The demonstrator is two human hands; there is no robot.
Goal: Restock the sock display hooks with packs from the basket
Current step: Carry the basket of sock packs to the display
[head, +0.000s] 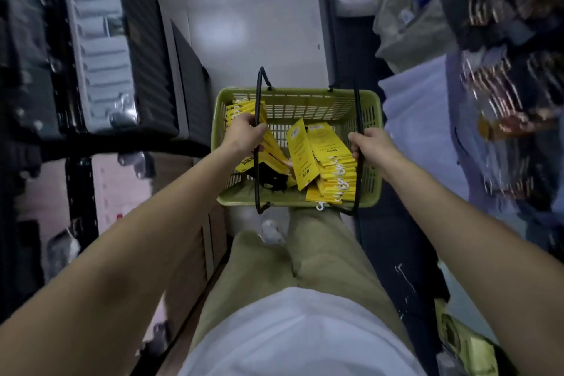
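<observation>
In the basket (299,91), the sock packs (332,159) are laid lengthwise between left hand (245,133) and right hand (370,143); fingers (355,146) are clenched round both handles (357,107).

green basket (297,197), yellow sock packs (331,162) (jumbled) inside
</observation>
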